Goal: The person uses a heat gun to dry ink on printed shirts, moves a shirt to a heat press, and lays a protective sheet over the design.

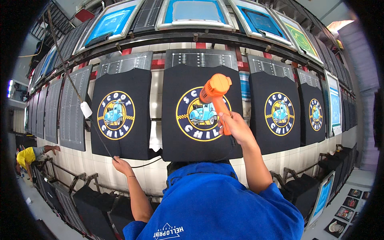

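Orange plastic marks the heat gun, gripped by its handle in the right hand and aimed at the round scooter print on the middle black garment panel, which lies on the long printing table. The left hand, at about eight o'clock from the gun, is closed around a black power cable just below the panel at nine o'clock; a white plug block hangs on that cable.

Judging by the row, every panel in sight already carries the same multi-colour print, so printing looks done here and the drying seems to be at the middle piece; which panels are already dried cannot be told. Blue-meshed printing screens stand along the twelve o'clock edge.

The gun's nozzle faces away and is hidden, the person's blue shirt covers the table's near edge, and panels toward three and nine o'clock bend into the dark rim.
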{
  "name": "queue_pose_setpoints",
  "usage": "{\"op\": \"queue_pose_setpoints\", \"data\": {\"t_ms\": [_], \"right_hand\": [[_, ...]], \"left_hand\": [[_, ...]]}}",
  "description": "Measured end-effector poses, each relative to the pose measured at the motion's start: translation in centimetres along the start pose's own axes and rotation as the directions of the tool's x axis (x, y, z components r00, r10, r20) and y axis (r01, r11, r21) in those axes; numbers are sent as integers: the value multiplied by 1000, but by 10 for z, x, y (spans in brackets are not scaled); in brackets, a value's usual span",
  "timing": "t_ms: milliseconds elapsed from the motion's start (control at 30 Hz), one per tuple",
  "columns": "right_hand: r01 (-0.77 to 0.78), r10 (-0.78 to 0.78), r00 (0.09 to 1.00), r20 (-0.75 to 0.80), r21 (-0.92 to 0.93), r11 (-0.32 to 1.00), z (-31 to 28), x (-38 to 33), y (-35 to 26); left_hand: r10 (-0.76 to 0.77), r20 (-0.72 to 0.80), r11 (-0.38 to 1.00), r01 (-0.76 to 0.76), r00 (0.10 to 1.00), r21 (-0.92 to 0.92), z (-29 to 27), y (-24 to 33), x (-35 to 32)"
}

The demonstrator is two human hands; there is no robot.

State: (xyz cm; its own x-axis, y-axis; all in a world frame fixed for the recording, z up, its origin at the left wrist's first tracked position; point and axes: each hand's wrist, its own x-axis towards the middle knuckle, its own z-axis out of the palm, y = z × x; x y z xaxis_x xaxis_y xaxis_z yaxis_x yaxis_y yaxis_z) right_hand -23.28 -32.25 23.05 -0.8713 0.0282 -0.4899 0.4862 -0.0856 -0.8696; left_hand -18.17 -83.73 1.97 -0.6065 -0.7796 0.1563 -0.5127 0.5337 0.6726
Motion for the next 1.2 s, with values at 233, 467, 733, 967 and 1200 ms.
{"op": "queue_pose_setpoints", "data": {"t_ms": [233, 467, 733, 967, 1200], "right_hand": [[-17, 14, 996, -83, -40, 999, 17, 28, -10], [-52, 42, 993, -106, -92, 994, 31, 28, -14], [-44, 37, 997, -66, -104, 994, 26, 28, -6], [-42, 31, 994, -106, -104, 994, 22, 19, -14], [-18, 6, 990, -143, -77, 997, 13, 15, -13]], "left_hand": [[-52, -87, 990, 63, 995, 130, 28, 8, 27], [-22, -182, 979, 58, 983, 194, 29, 28, 17], [-25, -156, 975, 59, 987, 215, 28, 25, 17], [-2, -175, 977, 39, 985, 208, 34, 30, 17], [-26, -157, 964, 67, 987, 256, 33, 30, 16]]}}
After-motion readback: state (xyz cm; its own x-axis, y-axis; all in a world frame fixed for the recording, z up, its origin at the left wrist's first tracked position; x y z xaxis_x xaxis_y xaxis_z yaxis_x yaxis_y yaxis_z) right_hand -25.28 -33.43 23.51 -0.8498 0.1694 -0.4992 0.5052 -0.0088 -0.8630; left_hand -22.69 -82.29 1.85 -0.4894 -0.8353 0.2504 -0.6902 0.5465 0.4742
